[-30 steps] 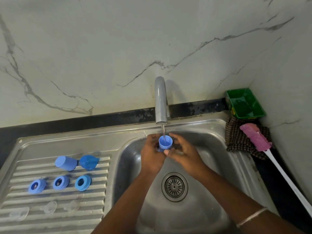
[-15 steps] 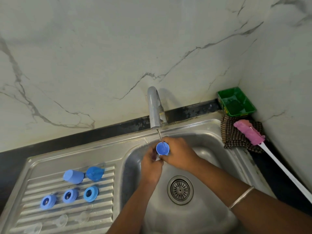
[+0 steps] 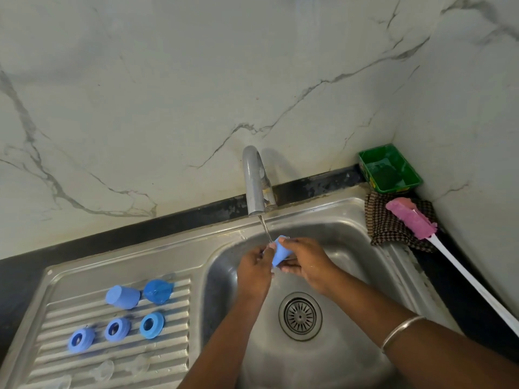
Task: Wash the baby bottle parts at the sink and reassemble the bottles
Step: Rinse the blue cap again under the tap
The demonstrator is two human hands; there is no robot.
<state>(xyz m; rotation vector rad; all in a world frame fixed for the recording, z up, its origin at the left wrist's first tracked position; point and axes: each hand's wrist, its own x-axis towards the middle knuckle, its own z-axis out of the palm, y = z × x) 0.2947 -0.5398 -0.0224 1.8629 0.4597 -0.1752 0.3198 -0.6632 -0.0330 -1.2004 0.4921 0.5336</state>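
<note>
Over the steel sink basin (image 3: 345,357), both hands hold a small blue bottle cap (image 3: 280,251) under the thin stream from the tap (image 3: 255,181). My left hand (image 3: 254,269) pinches its left side and my right hand (image 3: 304,261) wraps round its right side. The cap is tipped on its side. On the ribbed drainboard (image 3: 174,341) lie two more blue caps (image 3: 122,297) (image 3: 158,291), three blue screw rings (image 3: 151,325) (image 3: 117,329) (image 3: 81,340) and clear teats (image 3: 104,370) near the front edge.
A green tray (image 3: 390,168) sits in the back right corner. Beside it a checked cloth (image 3: 393,223) carries a pink sponge brush (image 3: 412,217) with a long white handle running to the right edge. The marble wall stands behind the sink.
The cap was upright with its mouth up under the stream; now it is tipped onto its side between my hands. The view has shifted, so the sink sits lower in the frame.
</note>
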